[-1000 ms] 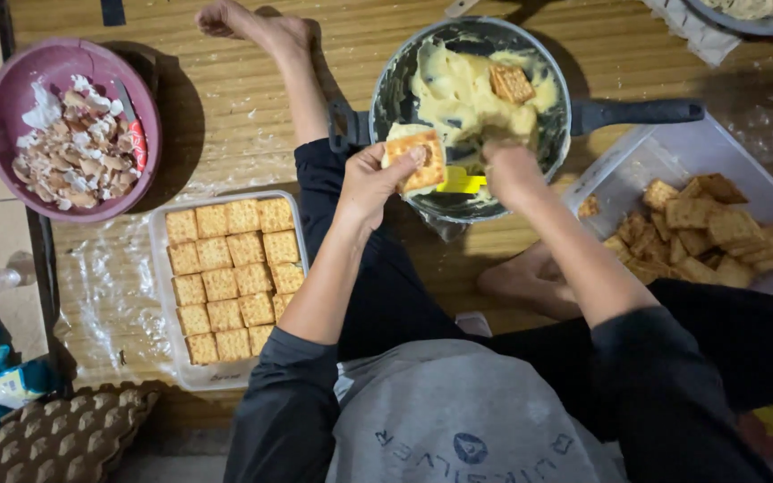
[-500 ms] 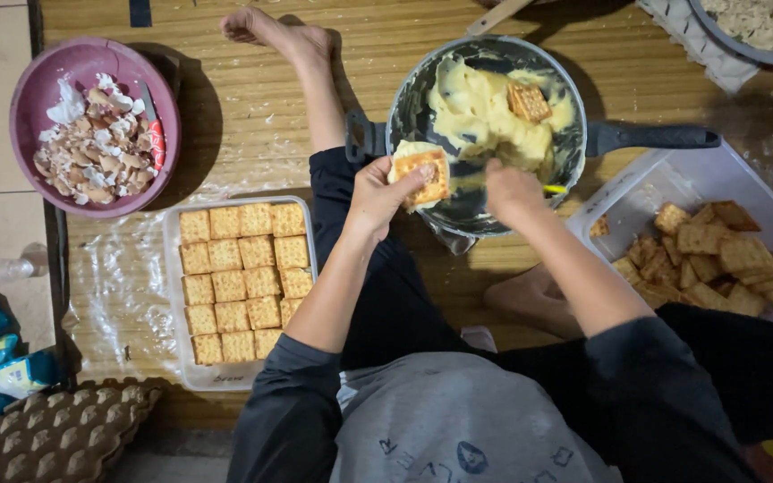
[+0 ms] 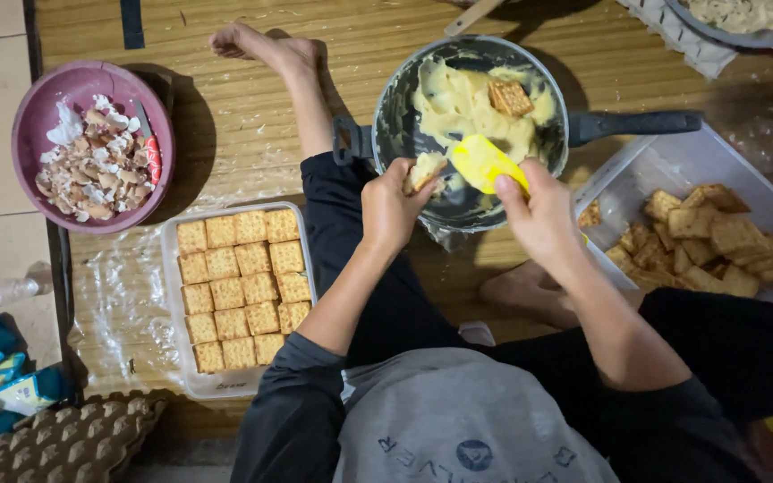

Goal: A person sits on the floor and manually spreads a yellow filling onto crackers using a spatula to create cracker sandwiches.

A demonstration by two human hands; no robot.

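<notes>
My left hand (image 3: 391, 207) grips a square cracker (image 3: 426, 168) smeared with pale cream, held over the near rim of a dark pan (image 3: 395, 107). My right hand (image 3: 540, 215) holds a yellow spatula (image 3: 485, 164), its blade just right of the cracker and close to it. The pan holds yellow cream (image 3: 458, 103) with another cracker (image 3: 511, 97) lying in it. I sit on a wooden floor with the pan between my legs.
A clear tray (image 3: 174, 295) lined with rows of crackers lies at my left. A maroon bowl (image 3: 33, 116) of eggshells sits far left. A plastic tub (image 3: 655, 161) of loose crackers is at the right. An egg carton (image 3: 64, 438) lies bottom left.
The spatula blade has come up beside the cracker, which has tilted in my left hand. Both hands shifted slightly toward the pan's near rim.
</notes>
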